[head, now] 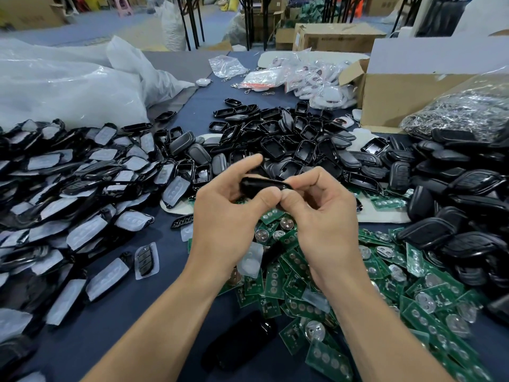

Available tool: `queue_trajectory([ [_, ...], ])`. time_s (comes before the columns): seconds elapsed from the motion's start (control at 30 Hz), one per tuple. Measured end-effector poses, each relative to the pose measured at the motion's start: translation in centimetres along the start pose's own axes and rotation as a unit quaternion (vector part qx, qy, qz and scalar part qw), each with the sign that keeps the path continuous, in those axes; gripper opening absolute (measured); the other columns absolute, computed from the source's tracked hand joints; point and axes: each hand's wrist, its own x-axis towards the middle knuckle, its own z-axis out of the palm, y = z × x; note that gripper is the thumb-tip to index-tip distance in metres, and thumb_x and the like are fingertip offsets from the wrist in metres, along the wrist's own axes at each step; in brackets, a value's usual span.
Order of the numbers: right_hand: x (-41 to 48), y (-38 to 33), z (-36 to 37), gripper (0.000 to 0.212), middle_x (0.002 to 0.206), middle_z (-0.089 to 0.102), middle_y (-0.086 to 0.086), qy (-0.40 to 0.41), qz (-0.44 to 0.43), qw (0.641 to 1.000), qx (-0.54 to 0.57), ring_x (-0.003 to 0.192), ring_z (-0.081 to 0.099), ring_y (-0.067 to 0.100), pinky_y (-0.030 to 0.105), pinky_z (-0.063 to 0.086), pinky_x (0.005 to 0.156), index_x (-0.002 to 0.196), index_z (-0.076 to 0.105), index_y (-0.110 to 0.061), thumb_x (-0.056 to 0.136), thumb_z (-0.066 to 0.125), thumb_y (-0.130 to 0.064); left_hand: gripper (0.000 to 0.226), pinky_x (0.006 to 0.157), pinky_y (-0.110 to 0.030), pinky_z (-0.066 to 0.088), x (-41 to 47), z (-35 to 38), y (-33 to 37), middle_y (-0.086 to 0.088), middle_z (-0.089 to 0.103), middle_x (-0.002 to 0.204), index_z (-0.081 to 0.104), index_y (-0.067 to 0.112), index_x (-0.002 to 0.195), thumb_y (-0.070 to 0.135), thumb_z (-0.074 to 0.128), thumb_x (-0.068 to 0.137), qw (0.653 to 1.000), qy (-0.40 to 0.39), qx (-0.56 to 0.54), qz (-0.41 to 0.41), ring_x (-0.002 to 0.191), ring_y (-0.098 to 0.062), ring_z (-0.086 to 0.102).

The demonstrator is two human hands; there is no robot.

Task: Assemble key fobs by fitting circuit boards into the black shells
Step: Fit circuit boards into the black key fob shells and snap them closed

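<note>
Black shell (pixel 263 185): one, gripped by fingers of left hand (pixel 223 216), right hand (pixel 325 216); circuit boards (pixel 275 281) heaped.

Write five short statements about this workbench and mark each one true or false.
1. The left hand and the right hand hold one black shell between them. True.
2. The green circuit boards are heaped at the far left. False: they lie beneath and to the right of the hands.
3. A cardboard box stands at the far right. True.
4. The right hand is empty. False: its fingers pinch the shell.
5. Film-covered black parts are piled at the left. True.
</note>
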Motion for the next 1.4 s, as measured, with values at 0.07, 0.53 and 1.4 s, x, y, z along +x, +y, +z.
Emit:
queue_trajectory([
  [0.07,0.1,0.1,-0.3,0.019,0.083,0.073,-0.004,0.027,-0.011,0.999,-0.024,0.081,0.069,0.011,0.042,0.061,0.077,0.085,0.07,-0.029,0.081,0.076,-0.012,0.042,0.085,-0.037,0.064,0.0,-0.1,-0.1,0.006,0.081,0.099,0.077,0.034,0.111,0.011,0.087,0.077,0.999,0.029,-0.009,-0.02,0.094,-0.013,0.077],
  [0.53,-0.1,-0.2,-0.7,0.027,0.095,0.079,0.003,-0.069,0.068,0.994,0.046,0.083,0.072,0.018,0.032,0.06,0.08,0.075,0.067,-0.018,0.079,0.081,0.005,0.035,0.08,-0.017,0.058,0.1,-0.3,0.7,0.007,0.081,0.094,0.082,0.039,0.091,0.012,0.087,0.069,0.998,0.027,-0.051,0.022,0.093,-0.009,0.077],
  [1.4,0.2,-1.3,-1.4,0.028,0.091,0.074,0.02,-0.094,0.201,0.955,0.196,0.085,0.074,0.032,0.042,0.065,0.075,0.087,0.077,-0.011,0.066,0.083,0.005,0.024,0.085,-0.028,0.06,0.7,-1.3,1.4,-0.003,0.081,0.101,0.083,0.029,0.103,0.012,0.078,0.087,0.994,-0.064,-0.074,-0.039,0.097,-0.018,0.077],
])
